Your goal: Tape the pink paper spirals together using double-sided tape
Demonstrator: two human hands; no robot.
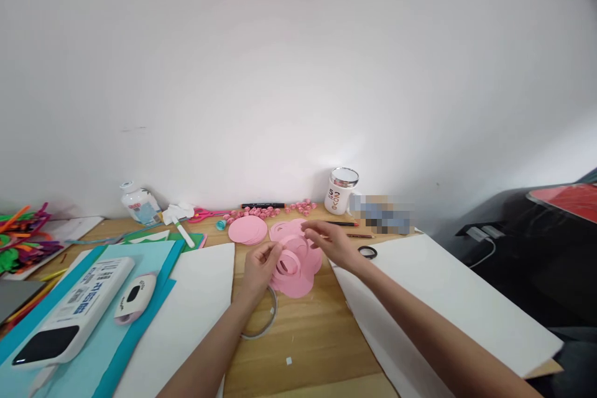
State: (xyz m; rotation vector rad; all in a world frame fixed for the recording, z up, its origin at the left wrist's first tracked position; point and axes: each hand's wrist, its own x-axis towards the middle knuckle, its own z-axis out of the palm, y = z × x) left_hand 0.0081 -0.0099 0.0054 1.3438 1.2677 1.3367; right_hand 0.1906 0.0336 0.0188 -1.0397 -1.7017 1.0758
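My left hand is closed, its thumb and forefinger pinching a curled pink paper strip that hangs in loops. To its right, my right hand is held above the pink pile, its fingers loosely bent and a gap between thumb and forefinger, with nothing visible in them. Beneath both hands lie overlapping pink paper pieces with rounded edges. Behind them rests a small stack of pink paper circles. A roll of tape lies partly under my left wrist.
Small pink rolled pieces and a black marker lie near the wall. A white mug stands behind my right hand. White sheets flank the work spot. At left, a white device rests on blue paper; a bottle stands behind.
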